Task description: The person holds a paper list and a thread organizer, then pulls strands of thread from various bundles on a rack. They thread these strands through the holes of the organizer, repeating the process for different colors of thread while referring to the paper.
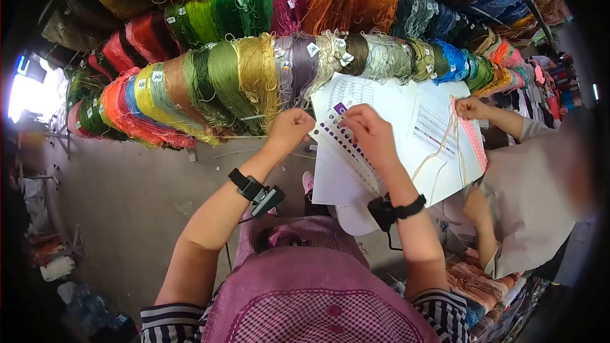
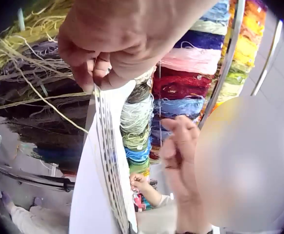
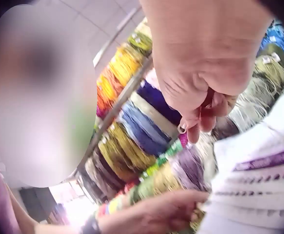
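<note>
My left hand (image 1: 292,130) pinches the corner of a long white card strip (image 1: 349,152) with rows of dark punched holes. In the left wrist view, the strip (image 2: 108,156) hangs edge-on below the thumb and fingertips. My right hand (image 1: 372,136) is over the upper part of the strip, beside a small purple label (image 1: 340,108). Its fingers (image 3: 207,119) are bent, the tips close together; I cannot tell whether a thread lies between them. Beneath both hands are large white sheets (image 1: 327,181) with printed tables. A pale yellow thread (image 2: 59,113) crosses near the strip.
Racks of colourful thread skeins (image 1: 222,76) with white tags stand close in front, several rows deep. At right, another person's hand (image 1: 470,108) is at a pink-edged strip (image 1: 473,140) with loose threads (image 1: 438,155). A pale stool top (image 1: 359,221) shows under the sheets.
</note>
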A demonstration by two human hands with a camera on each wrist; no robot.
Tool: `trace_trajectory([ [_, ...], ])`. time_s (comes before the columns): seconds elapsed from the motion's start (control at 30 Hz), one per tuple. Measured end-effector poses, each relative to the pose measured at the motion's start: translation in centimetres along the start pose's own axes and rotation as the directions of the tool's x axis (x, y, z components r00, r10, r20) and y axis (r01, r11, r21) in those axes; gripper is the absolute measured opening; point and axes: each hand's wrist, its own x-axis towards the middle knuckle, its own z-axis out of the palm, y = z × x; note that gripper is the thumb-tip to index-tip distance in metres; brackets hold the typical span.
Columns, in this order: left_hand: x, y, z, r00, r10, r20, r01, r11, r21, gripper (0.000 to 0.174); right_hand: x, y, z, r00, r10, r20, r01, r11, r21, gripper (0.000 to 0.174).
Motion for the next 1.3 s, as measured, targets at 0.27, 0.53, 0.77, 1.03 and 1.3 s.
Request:
trace_trajectory([
  [0.27,-4.0,4.7,1.5,0.993,0.099,-0.071,-0.08,0.97,0.227,0.023,1.3,4.0,2.1,0.981,-0.159,-0.113,0.138,0.975,-0.173,0.008],
  [0.53,-6.0,6.9,3.8,0.93,-0.319,0.181,0.364,0.743,-0.561,0.044,0.6,4.3,2.7,0.951,-0.111,-0.289,0.118,0.993,0.008,0.009],
  [0.77,-5.0,5.5,4.0,0.944,-0.249,0.215,0.329,0.674,-0.661,0.035,0.8,4.9,3.2,0.918,-0.194,-0.345,0.182,0.981,-0.069,0.009],
  [1.03,-3.5,4.9,2.9,0.984,-0.105,0.145,0.146,0.94,-0.308,0.028,-0.1,3.6,3.0,0.955,-0.219,-0.201,0.195,0.972,-0.13,0.016],
  [1.3,-2.6,4.1,3.2,0.991,-0.127,0.039,0.131,0.983,-0.127,0.013,-0.7,2.9,3.6,0.967,-0.206,-0.154,0.188,0.975,-0.12,0.018],
])
